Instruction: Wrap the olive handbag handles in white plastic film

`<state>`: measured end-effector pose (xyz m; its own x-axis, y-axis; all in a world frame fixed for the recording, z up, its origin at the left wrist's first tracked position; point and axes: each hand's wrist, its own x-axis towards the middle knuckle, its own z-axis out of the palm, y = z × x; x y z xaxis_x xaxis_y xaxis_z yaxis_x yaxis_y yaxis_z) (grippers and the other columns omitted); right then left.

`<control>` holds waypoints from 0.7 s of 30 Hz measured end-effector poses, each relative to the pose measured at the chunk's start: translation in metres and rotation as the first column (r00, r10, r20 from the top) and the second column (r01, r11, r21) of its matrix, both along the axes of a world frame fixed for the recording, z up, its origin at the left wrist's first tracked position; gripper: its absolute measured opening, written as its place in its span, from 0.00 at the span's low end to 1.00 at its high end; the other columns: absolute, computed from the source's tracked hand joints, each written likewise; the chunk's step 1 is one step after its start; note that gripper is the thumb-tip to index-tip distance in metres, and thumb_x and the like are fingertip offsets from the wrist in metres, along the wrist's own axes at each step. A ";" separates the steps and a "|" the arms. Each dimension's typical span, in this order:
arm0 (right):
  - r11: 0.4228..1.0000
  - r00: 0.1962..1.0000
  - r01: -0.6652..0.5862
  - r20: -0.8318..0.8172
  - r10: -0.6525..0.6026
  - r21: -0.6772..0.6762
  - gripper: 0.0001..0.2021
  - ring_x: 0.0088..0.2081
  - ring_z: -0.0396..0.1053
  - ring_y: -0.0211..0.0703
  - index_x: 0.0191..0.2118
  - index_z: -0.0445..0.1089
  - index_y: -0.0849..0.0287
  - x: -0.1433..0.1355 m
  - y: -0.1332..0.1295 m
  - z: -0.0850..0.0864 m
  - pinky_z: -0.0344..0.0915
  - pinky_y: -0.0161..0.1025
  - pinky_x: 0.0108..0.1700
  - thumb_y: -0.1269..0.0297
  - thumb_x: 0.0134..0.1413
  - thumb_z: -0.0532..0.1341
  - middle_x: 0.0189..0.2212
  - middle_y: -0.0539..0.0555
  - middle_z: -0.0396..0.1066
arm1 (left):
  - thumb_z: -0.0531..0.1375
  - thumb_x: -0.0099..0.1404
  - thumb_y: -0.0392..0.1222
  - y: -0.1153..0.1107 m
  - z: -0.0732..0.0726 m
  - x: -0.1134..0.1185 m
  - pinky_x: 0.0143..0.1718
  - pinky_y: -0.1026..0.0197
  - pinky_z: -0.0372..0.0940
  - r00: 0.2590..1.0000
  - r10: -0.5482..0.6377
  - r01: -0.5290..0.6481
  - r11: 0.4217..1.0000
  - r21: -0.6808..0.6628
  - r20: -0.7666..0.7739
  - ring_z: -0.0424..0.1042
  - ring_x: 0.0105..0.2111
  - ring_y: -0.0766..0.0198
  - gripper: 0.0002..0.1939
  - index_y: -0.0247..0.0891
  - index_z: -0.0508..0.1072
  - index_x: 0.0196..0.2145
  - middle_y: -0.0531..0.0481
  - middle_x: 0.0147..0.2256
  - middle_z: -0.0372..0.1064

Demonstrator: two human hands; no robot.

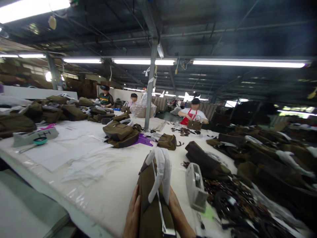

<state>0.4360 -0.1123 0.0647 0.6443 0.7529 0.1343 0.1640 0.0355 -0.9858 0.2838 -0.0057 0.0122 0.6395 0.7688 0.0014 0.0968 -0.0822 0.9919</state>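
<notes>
hands (155, 215) half cropped, gripping bag (152, 198)

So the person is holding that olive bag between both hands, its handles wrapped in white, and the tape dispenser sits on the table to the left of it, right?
Not quite. The head view shows the tape dispenser to the right of the olive bag, not the left. The rest holds: the left hand and right hand press its sides, and its handles are wrapped in white.
</notes>
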 end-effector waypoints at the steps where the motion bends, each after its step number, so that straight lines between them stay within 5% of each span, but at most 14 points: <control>1: 1.000 0.998 -0.002 -0.056 0.001 -0.010 0.34 0.65 0.52 0.54 0.61 0.64 0.55 0.001 -0.006 -0.002 0.45 0.51 0.68 0.38 0.56 0.54 0.63 0.55 0.60 | 0.40 0.71 0.56 -0.004 -0.009 -0.001 0.69 0.54 0.36 0.997 0.067 -0.066 0.997 -0.030 0.027 0.38 0.68 0.60 0.32 0.41 0.45 0.68 0.52 0.69 0.40; 4: 0.999 0.979 0.043 -0.201 -0.036 0.030 0.30 0.63 0.56 0.55 0.57 0.68 0.54 0.006 -0.022 0.001 0.52 0.52 0.64 0.39 0.55 0.57 0.61 0.55 0.63 | 0.43 0.70 0.58 -0.012 -0.024 -0.001 0.69 0.52 0.38 0.980 0.163 -0.154 0.985 -0.081 0.112 0.43 0.68 0.58 0.33 0.38 0.53 0.66 0.49 0.67 0.47; 6: 0.988 0.964 0.082 -0.262 -0.047 0.127 0.29 0.60 0.60 0.55 0.55 0.69 0.55 0.010 -0.027 0.019 0.56 0.52 0.62 0.39 0.57 0.55 0.58 0.57 0.66 | 0.45 0.69 0.59 -0.014 -0.024 0.000 0.68 0.52 0.41 0.972 0.184 -0.170 0.981 -0.098 0.149 0.46 0.67 0.58 0.33 0.40 0.56 0.65 0.50 0.66 0.51; 10: 0.949 0.944 -0.079 -0.284 0.170 0.306 0.27 0.54 0.67 0.52 0.54 0.70 0.56 0.002 -0.023 0.087 0.61 0.50 0.58 0.42 0.62 0.51 0.52 0.58 0.71 | 0.46 0.69 0.59 -0.013 -0.019 0.000 0.68 0.52 0.43 0.967 0.200 -0.184 0.976 -0.115 0.154 0.49 0.66 0.58 0.31 0.41 0.58 0.64 0.50 0.65 0.54; 14: 0.888 0.891 -0.228 -0.283 0.356 0.400 0.16 0.51 0.69 0.50 0.49 0.73 0.55 -0.025 -0.004 0.145 0.67 0.46 0.53 0.54 0.60 0.60 0.47 0.55 0.74 | 0.47 0.69 0.58 -0.013 -0.014 -0.004 0.68 0.51 0.42 0.969 0.192 -0.176 0.978 -0.108 0.155 0.50 0.66 0.58 0.30 0.41 0.59 0.63 0.50 0.64 0.55; 21: 0.823 0.782 -0.001 -0.512 0.354 0.568 0.13 0.47 0.72 0.43 0.45 0.73 0.55 -0.054 0.025 0.163 0.68 0.43 0.54 0.57 0.58 0.62 0.42 0.51 0.75 | 0.50 0.68 0.57 -0.010 -0.015 -0.013 0.67 0.50 0.46 0.961 0.177 -0.142 0.975 -0.172 0.211 0.56 0.63 0.55 0.28 0.39 0.65 0.59 0.46 0.61 0.62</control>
<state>0.3818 -0.0875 0.2276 0.5869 0.7884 0.1842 -0.4856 0.5248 -0.6991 0.2711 -0.0161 -0.0027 0.5053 0.8629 0.0037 -0.1296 0.0717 0.9890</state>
